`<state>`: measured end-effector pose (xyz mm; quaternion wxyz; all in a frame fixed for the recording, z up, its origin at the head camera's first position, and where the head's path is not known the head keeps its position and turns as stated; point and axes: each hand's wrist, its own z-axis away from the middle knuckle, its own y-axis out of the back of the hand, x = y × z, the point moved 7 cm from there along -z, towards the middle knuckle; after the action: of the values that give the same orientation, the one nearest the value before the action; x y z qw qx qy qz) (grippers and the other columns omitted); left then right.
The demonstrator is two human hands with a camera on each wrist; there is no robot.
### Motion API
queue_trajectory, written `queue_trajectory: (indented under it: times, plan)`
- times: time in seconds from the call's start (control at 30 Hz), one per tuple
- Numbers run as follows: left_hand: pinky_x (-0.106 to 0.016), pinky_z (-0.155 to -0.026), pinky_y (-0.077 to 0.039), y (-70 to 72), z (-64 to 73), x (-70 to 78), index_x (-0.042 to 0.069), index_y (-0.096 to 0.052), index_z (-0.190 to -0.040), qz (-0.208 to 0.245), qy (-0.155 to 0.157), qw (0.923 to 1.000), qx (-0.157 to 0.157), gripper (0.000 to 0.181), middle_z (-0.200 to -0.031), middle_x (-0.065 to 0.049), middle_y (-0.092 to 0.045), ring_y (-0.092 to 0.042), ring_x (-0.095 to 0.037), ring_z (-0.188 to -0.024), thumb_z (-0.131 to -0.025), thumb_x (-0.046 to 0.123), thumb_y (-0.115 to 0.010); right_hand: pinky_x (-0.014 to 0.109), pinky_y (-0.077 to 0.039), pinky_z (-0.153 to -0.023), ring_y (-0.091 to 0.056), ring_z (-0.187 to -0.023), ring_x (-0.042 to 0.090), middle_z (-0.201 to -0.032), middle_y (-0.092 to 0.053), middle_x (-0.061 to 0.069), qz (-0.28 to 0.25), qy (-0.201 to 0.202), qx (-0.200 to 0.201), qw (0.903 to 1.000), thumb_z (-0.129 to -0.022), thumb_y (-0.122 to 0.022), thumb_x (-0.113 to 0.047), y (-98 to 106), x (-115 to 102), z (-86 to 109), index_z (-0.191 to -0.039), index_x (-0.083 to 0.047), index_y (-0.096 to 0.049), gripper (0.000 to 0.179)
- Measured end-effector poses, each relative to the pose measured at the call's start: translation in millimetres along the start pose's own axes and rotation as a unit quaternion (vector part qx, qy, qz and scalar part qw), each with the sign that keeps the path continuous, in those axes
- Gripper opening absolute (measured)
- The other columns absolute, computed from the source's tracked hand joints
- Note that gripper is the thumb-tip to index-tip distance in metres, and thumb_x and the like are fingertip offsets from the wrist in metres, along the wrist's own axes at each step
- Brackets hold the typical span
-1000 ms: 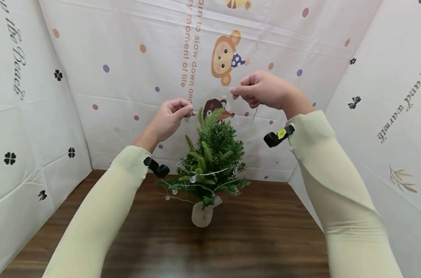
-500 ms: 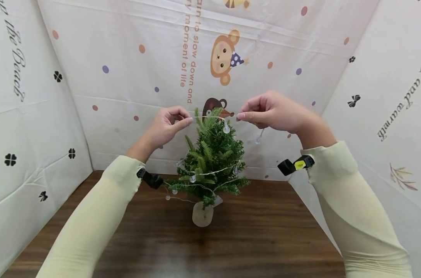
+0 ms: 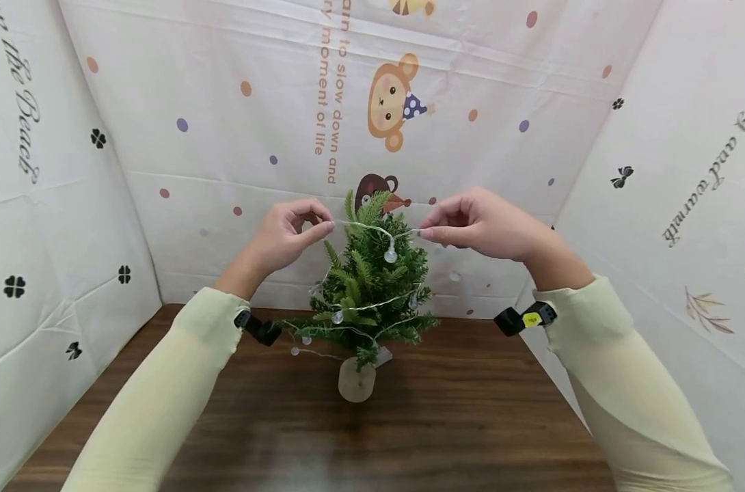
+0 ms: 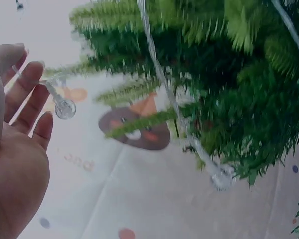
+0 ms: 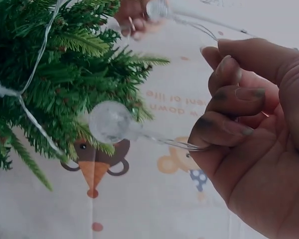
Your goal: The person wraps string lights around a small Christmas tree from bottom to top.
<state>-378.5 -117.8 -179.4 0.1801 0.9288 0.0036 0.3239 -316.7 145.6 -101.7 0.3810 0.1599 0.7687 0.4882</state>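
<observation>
A string of lights with clear round bulbs spans between my two hands, in front of the upper part of a small artificial Christmas tree. On the left side, my left hand pinches the wire between thumb and fingertips; a bulb hangs beside those fingers in the left wrist view. My right hand pinches the string at the tree's right. From its curled fingers another bulb sticks out toward the branches. More of the string winds round the tree's lower branches.
The tree stands on a pale round base on a dark wooden table. Printed white cloth walls the table at the back and both sides. A small white tag lies by the base.
Both hands have come down, the right one farther, from above the treetop to beside its upper branches. The wire between them has lowered across the front of the tree.
</observation>
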Motion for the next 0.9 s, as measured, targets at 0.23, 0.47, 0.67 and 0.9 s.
queue_trajectory:
  times: [0.23,0.47,0.67,0.9]
  plan:
    - [-0.025,-0.088,-0.049,-19.9,8.9,29.2,0.003,-0.070,-0.099,-0.018,-0.071,0.9945,-0.076,0.004,-0.099,-0.011,-0.068,-0.060,-0.015,-0.096,-0.097,0.002,-0.067,0.027,-0.044,-0.054,-0.047,-0.058,0.012,-0.080,-0.066,-0.001,0.045,0.006,0.003,0.9989,-0.100,-0.069,-0.020,7,13,33.3,-0.106,-0.020,-0.079,0.012]
    - [-0.029,-0.089,-0.047,-25.6,9.9,33.2,0.008,-0.073,-0.100,-0.073,-0.099,0.9891,-0.081,0.008,-0.101,-0.002,-0.069,-0.058,-0.018,-0.099,-0.095,0.002,-0.070,0.025,-0.050,-0.064,-0.057,-0.070,0.009,-0.088,-0.072,-0.005,0.082,-0.018,0.007,0.9965,-0.098,-0.071,-0.018,5,42,52.9,-0.105,-0.020,-0.079,0.011]
    - [-0.037,-0.091,-0.045,-30.4,6.8,35.4,0.010,-0.075,-0.100,-0.112,-0.126,0.9824,-0.081,0.010,-0.101,-0.002,-0.073,-0.057,-0.021,-0.100,-0.094,0.003,-0.072,0.024,-0.051,-0.065,-0.061,-0.074,0.008,-0.093,-0.074,-0.002,0.128,-0.025,0.035,0.9908,-0.097,-0.072,-0.015,7,63,50.3,-0.105,-0.014,-0.079,0.011]
    - [-0.044,-0.091,-0.046,-41.0,3.6,38.0,0.011,-0.077,-0.109,-0.168,-0.118,0.9735,-0.101,0.015,-0.108,-0.002,-0.075,-0.056,-0.020,-0.105,-0.096,0.007,-0.071,0.026,-0.049,-0.065,-0.060,-0.077,0.016,-0.101,-0.071,0.009,0.148,-0.058,0.093,0.9828,-0.097,-0.071,-0.013,15,83,38.2,-0.107,-0.008,-0.079,0.014]
